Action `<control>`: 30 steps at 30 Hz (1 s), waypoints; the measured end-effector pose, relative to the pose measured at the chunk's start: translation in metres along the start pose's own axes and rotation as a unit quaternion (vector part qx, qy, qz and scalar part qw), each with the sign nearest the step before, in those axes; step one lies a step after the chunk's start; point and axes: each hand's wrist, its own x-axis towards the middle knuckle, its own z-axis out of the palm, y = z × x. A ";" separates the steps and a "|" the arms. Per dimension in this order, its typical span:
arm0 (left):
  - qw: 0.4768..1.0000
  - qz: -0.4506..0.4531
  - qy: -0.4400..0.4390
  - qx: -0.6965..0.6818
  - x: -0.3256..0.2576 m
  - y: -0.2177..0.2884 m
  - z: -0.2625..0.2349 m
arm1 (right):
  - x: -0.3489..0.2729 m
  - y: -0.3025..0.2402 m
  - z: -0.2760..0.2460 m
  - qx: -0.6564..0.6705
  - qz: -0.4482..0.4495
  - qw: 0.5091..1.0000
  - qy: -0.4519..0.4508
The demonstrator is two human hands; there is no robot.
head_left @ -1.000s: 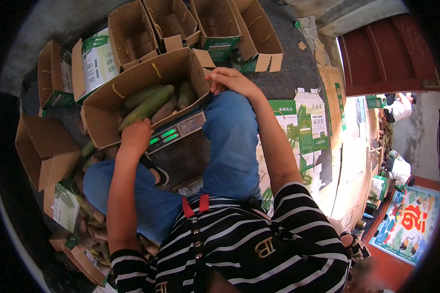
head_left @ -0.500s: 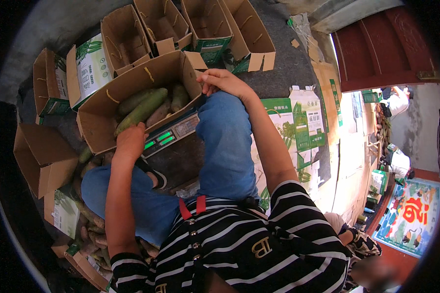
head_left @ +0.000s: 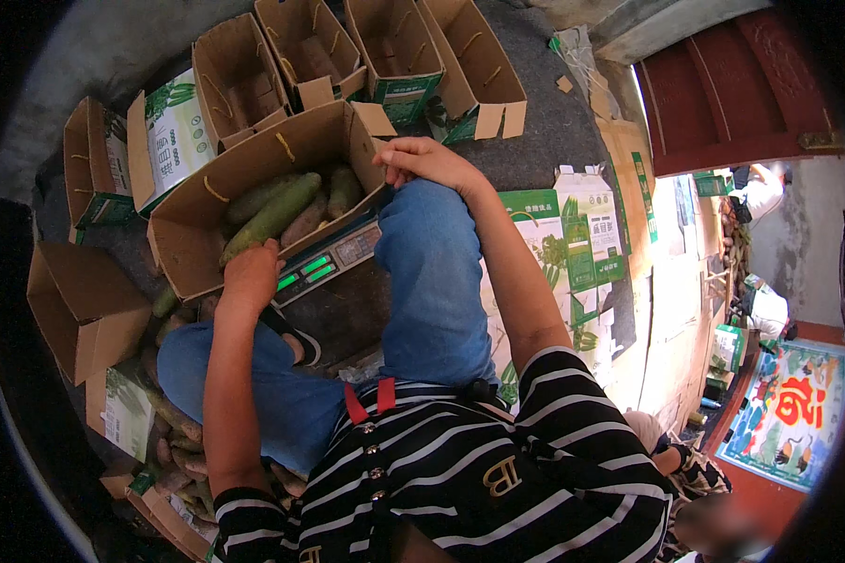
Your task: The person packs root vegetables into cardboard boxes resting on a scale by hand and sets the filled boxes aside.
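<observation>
- At the far left, an open brown carton point(head_left: 80, 310) tilts beside a heap of long vegetables point(head_left: 183, 450) on the floor.
- Next, the left hand point(head_left: 252, 272) reaches over the near wall of a large open carton point(head_left: 319, 133), its fingers at the lower end of a long green vegetable point(head_left: 270, 214); whether its grip pinches it, I cannot tell.
- That vegetable lies slanted inside the carton, among other green and brownish ones.
- A scale point(head_left: 352, 249) with lit green displays shows along the carton's near side.
- The right hand point(head_left: 432, 164) rests on the raised right knee point(head_left: 427, 220) near the carton's right end, fingers loosely bent; whether its grip is spread or pressed together, I cannot tell.
- Farther right lie flattened green-and-white boxes point(head_left: 591, 225), then a dark red door point(head_left: 732, 94).
</observation>
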 end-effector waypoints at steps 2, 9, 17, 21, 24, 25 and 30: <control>1.000 0.000 0.003 0.001 0.000 0.001 -0.001 | 0.000 0.000 0.000 -0.012 0.000 1.000 -0.005; 1.000 0.001 0.004 -0.005 0.000 0.002 -0.002 | 0.000 -0.001 0.000 -0.005 0.019 1.000 -0.002; 1.000 0.001 0.002 -0.002 0.000 0.001 -0.002 | 0.002 0.002 0.001 0.007 0.007 1.000 -0.004; 1.000 -0.008 -0.017 -0.003 0.001 0.000 -0.001 | 0.001 0.000 0.001 -0.017 0.014 1.000 0.002; 1.000 -0.015 -0.023 -0.008 0.002 0.000 0.000 | 0.001 0.000 0.001 -0.017 0.008 1.000 0.002; 1.000 -0.012 -0.020 -0.006 0.002 0.000 -0.001 | 0.001 0.001 0.000 -0.013 0.001 1.000 -0.001; 0.999 -0.020 -0.026 -0.017 0.001 0.002 -0.003 | 0.001 0.003 0.000 -0.009 0.004 1.000 -0.002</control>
